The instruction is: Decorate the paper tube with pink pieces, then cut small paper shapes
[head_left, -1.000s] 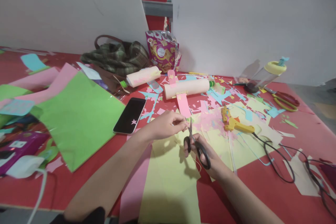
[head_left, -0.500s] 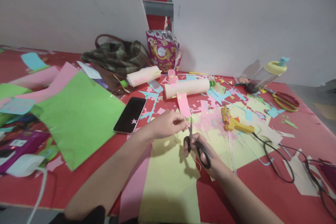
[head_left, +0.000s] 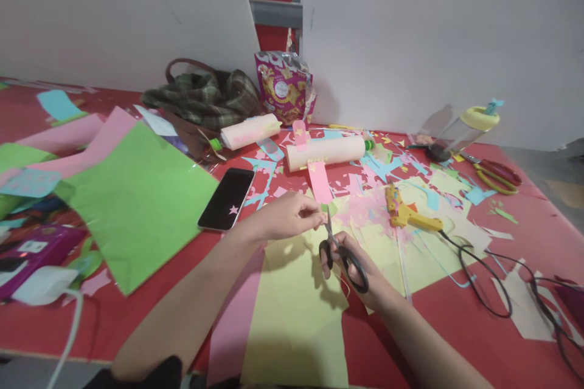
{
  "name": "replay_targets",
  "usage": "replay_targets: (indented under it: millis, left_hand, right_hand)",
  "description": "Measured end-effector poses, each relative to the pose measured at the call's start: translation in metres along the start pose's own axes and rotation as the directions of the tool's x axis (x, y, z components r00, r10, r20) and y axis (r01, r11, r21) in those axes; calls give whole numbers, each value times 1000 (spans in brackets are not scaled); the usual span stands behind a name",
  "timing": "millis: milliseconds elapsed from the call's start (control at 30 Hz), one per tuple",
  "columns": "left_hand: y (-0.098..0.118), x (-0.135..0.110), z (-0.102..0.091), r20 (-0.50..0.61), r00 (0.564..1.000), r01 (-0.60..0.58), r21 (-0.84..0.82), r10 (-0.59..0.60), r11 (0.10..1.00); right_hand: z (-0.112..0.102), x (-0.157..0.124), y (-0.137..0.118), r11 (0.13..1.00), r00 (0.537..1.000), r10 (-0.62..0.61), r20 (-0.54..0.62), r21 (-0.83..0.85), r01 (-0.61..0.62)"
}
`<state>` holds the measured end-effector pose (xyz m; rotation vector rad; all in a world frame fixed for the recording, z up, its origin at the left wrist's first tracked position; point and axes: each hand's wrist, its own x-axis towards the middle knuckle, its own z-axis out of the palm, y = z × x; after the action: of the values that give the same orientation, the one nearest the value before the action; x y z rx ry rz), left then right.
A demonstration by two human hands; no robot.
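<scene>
My right hand (head_left: 353,264) grips a pair of black-handled scissors (head_left: 349,264), with fingers through the loops and the blades pointing up and away from me. Closed in a pinch, my left hand (head_left: 296,216) holds a small piece of pink paper (head_left: 324,219) against the blades; most of it is hidden by the fingers. The blades look nearly closed. Below both hands lies a pale yellow paper sheet (head_left: 296,316), partly over a pink sheet (head_left: 235,316). Just beyond the hands, a paper-wrapped bottle (head_left: 328,153) lies on its side with a pink strip (head_left: 320,183) attached.
A black phone (head_left: 225,200) and green sheet (head_left: 141,200) lie left. A yellow hot glue gun (head_left: 410,216) with a black cord, red-handled scissors (head_left: 497,176) and a clear bottle (head_left: 469,134) are right. Paper scraps, a snack bag (head_left: 285,88) and a plaid bag (head_left: 205,94) sit behind.
The scissor blades have come closer together at the pink paper by my left fingertips. Both hands are otherwise almost in the same place.
</scene>
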<state>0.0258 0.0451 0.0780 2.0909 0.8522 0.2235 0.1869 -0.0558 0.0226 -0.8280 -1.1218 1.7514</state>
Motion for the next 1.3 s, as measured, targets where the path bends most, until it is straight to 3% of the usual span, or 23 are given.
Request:
replay_targets:
  millis: [1300]
  left_hand:
    - [-5, 2, 1, 5, 999, 41, -37, -41, 998]
  right_hand:
    - [-6, 0, 11, 999, 999, -7, -45, 34, 8]
